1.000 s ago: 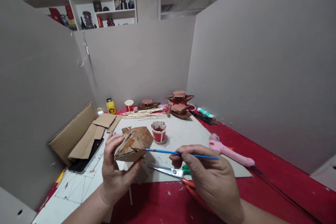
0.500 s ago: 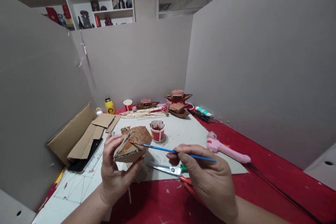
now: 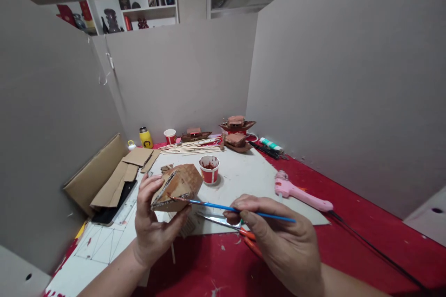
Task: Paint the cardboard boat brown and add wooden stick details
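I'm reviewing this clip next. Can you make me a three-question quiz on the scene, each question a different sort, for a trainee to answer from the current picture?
1. Multiple choice: what is the right hand holding?
A) scissors
B) a blue paintbrush
C) a wooden stick

2. True or false: the pink glue gun lies to the right of the nearer paper cup, as the camera sees it.

3. Fill in the blank: the brush tip is at the cardboard piece held in the person's ____ hand.

Key: 1. B. 2. True. 3. Left; the left hand grips that piece.
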The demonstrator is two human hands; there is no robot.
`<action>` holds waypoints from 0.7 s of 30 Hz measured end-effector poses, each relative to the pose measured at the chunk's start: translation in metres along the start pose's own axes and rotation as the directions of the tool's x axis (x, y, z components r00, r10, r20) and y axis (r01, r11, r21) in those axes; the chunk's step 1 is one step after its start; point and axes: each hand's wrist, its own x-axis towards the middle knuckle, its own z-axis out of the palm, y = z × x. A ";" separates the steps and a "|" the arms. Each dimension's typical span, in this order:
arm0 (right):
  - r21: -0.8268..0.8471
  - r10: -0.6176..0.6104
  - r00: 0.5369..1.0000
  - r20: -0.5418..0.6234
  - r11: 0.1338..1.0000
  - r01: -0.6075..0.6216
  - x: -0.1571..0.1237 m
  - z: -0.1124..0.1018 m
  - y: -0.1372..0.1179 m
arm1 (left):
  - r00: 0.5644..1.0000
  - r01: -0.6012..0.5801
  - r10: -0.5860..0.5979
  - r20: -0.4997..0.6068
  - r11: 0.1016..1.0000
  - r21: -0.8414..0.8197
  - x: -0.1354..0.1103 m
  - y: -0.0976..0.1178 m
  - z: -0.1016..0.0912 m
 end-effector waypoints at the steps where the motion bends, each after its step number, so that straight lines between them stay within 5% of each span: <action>1: -0.008 0.004 1.000 0.003 1.000 -0.004 0.000 -0.001 0.000 | 1.000 -0.004 0.004 -0.002 1.000 0.007 0.000 0.000 0.000; 9: -0.032 0.023 0.993 -0.117 0.999 -0.027 0.008 -0.009 0.001 | 1.000 0.007 -0.007 -0.014 1.000 -0.028 -0.001 0.000 0.000; 16: 0.066 0.074 0.996 -0.055 0.995 -0.070 0.001 0.003 -0.003 | 1.000 -0.005 0.005 -0.013 1.000 -0.001 -0.002 0.002 -0.001; 21: -0.009 0.056 0.994 -0.091 0.998 -0.057 0.003 -0.006 -0.001 | 1.000 -0.008 0.008 -0.022 1.000 -0.011 -0.002 0.001 -0.001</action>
